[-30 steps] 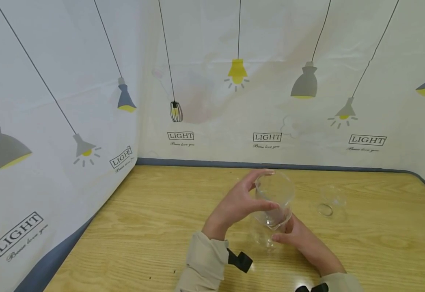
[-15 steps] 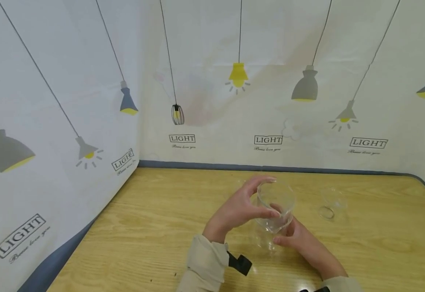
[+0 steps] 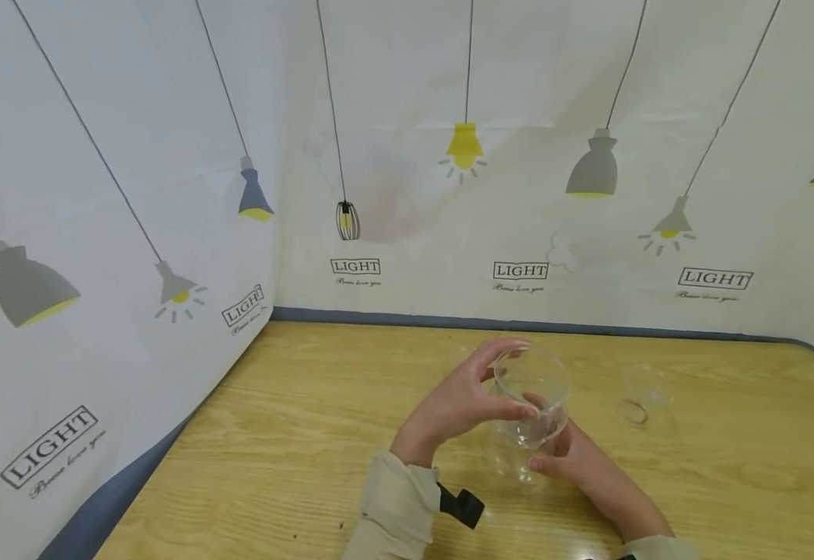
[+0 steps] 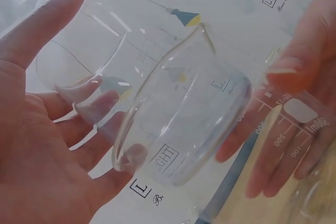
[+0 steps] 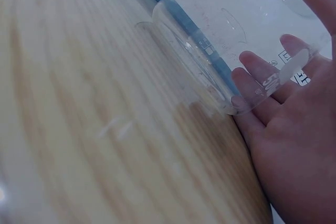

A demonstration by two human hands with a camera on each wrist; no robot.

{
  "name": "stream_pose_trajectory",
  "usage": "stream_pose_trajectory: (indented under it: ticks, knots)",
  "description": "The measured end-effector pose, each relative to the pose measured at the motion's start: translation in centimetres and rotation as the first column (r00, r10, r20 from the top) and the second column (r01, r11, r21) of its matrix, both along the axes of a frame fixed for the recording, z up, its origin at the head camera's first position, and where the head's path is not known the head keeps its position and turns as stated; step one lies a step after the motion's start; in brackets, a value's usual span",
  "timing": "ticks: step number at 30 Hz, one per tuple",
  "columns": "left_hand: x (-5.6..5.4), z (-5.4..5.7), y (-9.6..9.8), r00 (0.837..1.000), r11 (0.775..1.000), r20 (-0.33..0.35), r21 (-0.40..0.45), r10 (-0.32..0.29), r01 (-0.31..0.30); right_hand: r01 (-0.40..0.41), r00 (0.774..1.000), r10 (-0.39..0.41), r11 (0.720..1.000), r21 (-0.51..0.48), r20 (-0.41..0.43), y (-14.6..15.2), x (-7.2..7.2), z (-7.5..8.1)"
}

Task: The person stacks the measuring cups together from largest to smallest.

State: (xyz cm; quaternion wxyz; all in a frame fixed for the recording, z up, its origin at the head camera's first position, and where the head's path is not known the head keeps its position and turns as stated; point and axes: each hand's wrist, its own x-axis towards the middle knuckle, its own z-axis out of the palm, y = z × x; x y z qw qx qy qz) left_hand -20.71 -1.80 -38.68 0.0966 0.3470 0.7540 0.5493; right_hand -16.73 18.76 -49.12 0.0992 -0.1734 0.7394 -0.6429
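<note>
My left hand grips a clear glass beaker from its left side, thumb in front and fingers behind. Below it, my right hand holds a second clear beaker, which has white graduation marks and a 500 ml print in the left wrist view. The upper beaker's lower end overlaps the mouth of the lower one, whose pouring spout shows there. In the right wrist view, the lower beaker's base is close over the wooden table, with the right fingers behind the glass.
Farther right on the wooden table is another clear glass vessel, its round edge catching light. A white curtain printed with lamps stands along the back and left. Black wrist straps show at the sleeves.
The upper beaker has come down slightly toward the lower one, and the right fingers show more through the glass. The head view has shifted a little. Both hands keep their holds.
</note>
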Motion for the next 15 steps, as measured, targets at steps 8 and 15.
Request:
stream_pose_trajectory:
  ticks: [8,15]
  knots:
    - [-0.05,0.04,-0.39,0.999,1.0,0.041,-0.01,-0.001,0.002,0.012,0.998,-0.011,1.0,-0.016,0.059,-0.04,0.12,-0.12]
    - [-0.23,0.21,-0.75,1.0,1.0,0.014,-0.029,0.004,-0.004,-0.001,0.999,0.002,0.999,-0.041,0.033,-0.09,-0.17,-0.12]
